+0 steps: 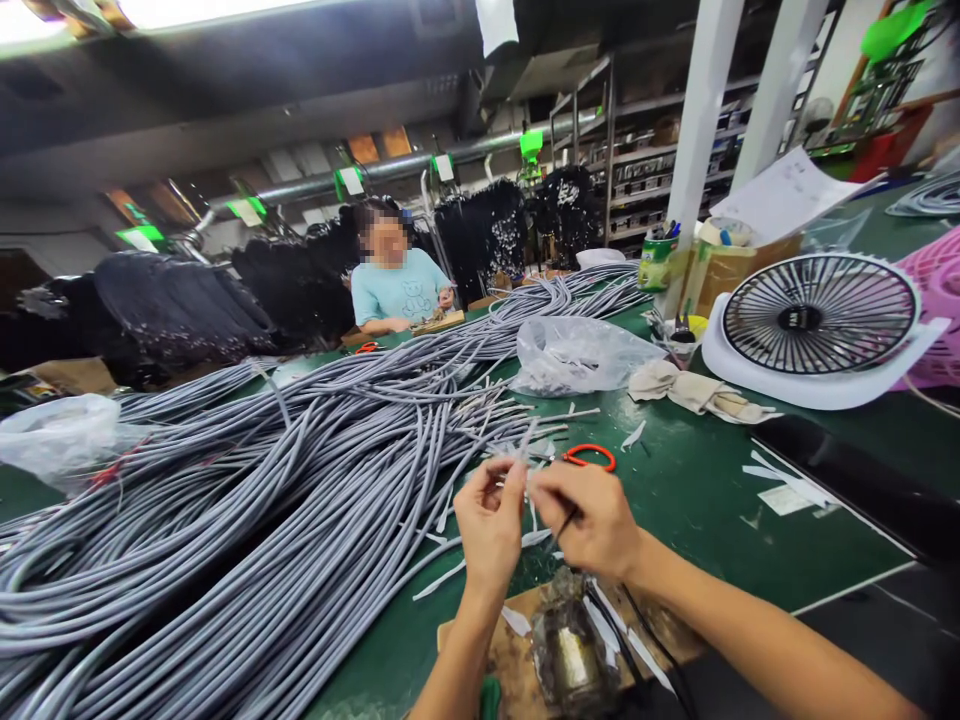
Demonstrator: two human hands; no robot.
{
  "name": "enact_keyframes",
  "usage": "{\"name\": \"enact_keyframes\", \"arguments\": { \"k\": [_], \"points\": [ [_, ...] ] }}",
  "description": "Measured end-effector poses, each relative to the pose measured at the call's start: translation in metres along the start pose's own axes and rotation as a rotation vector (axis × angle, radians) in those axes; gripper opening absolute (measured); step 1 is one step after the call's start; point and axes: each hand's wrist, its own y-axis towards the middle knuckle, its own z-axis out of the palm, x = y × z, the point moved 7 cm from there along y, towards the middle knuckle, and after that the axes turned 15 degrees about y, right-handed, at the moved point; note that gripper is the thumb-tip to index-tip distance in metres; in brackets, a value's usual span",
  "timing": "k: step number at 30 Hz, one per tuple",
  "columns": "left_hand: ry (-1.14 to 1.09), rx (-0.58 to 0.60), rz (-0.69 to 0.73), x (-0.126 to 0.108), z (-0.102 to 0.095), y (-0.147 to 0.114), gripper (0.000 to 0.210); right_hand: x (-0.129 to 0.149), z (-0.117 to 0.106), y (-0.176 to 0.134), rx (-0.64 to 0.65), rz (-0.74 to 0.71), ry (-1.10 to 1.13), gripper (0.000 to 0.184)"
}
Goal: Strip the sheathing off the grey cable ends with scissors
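Observation:
In the middle of the head view my left hand and my right hand are close together, fingertips nearly touching. Both are closed in a pinch. A pale, blurred strip rises from the left fingertips; I cannot make out its kind. Thumb and fingers of my right hand press together near it, and a thin dark line shows at the palm. Left of the hands lies a large bundle of grey cables, their pale ends beside my fingers. Red-handled scissors lie just beyond. Below stands a dirty brass-coloured metal cylinder on a wooden board.
A black fan stands at right beside a pink basket. Nearer are cloth gloves, a clear plastic bag, white strips and black cords. A person sits across the green table.

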Motion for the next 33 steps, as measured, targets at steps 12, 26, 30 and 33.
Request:
{"name": "enact_keyframes", "arguments": {
  "k": [12,26,30,33],
  "points": [
    [-0.058,0.013,0.012,-0.001,-0.002,-0.001,0.023,-0.026,-0.033,0.009,-0.076,0.169,-0.464,0.023],
    [0.097,-0.031,0.073,-0.010,-0.005,-0.005,0.018,-0.011,-0.029,0.009,-0.108,-0.008,-0.507,0.009],
    [0.087,-0.022,0.060,-0.010,-0.005,-0.005,0.019,-0.013,-0.026,0.010,-0.035,0.020,-0.416,0.010],
    [0.057,-0.005,0.040,-0.008,-0.004,-0.004,0.019,-0.017,-0.028,0.011,-0.039,0.065,-0.339,0.013]
  ]
}}
